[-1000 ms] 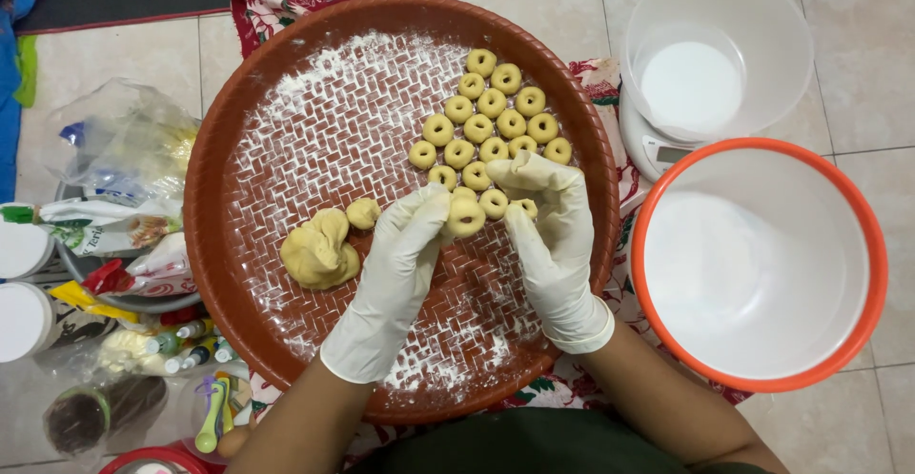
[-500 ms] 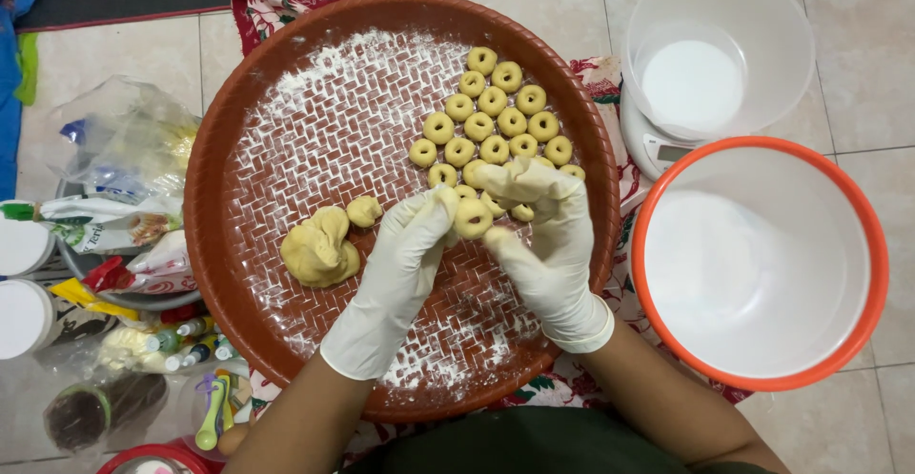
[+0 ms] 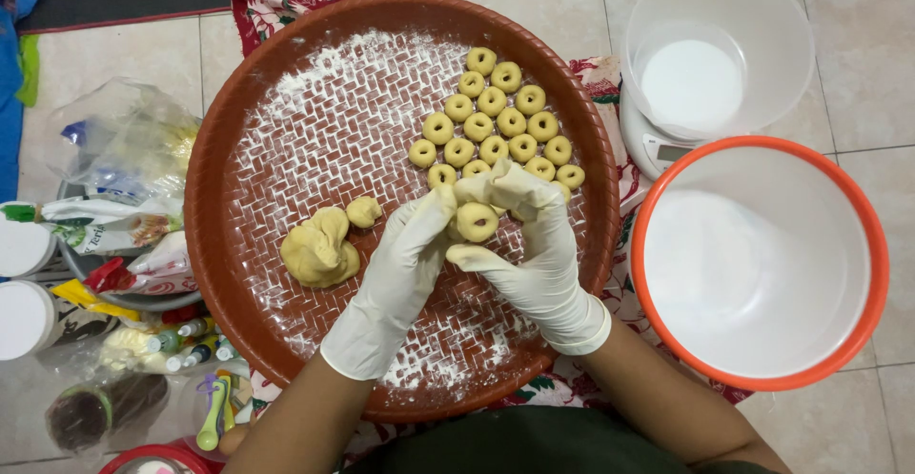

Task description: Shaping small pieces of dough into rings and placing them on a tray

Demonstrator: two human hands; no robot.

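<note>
Dough ring held in two gloved hands over a floured woven tray.

Left hand (image 3: 396,279) and right hand (image 3: 529,245), both in white gloves, have their fingers (image 3: 477,258) closed about one small dough ring (image 3: 476,221), which sits between the fingertips just above the round brown tray (image 3: 219,245). Rows of finished rings (image 3: 496,121) lie just beyond the fingers; a dough lump (image 3: 319,250) lies left of them. An orange-rimmed bowl (image 3: 758,260) stands beside the tray.
</note>
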